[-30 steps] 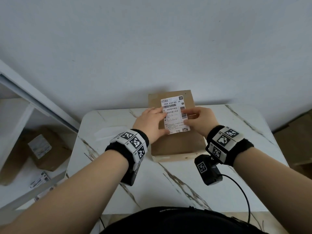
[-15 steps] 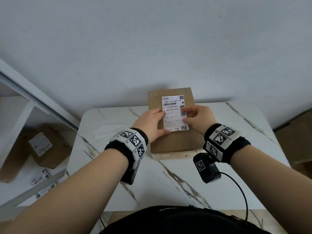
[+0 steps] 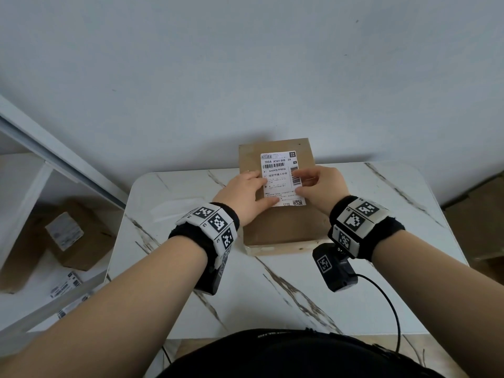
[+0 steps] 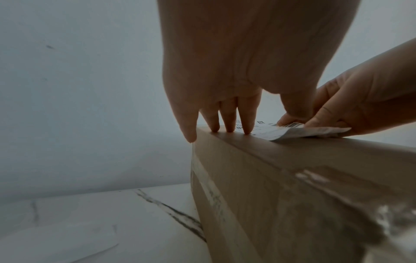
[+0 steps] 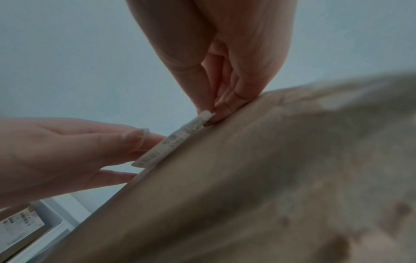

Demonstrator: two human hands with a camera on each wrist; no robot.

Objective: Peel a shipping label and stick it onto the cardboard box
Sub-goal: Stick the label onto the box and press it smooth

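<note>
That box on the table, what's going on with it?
A person is sticking a shipping label onto the top of a cardboard box on a marble-patterned table. The left hand presses straight fingers on the label's left edge. The right hand pinches its right edge, which the left wrist view shows lifted off the box, so it isn't fully stuck down yet.

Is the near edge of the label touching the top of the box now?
Apart. The left wrist view shows the label's near edge lifted off the box, pinched by the right hand.
</note>
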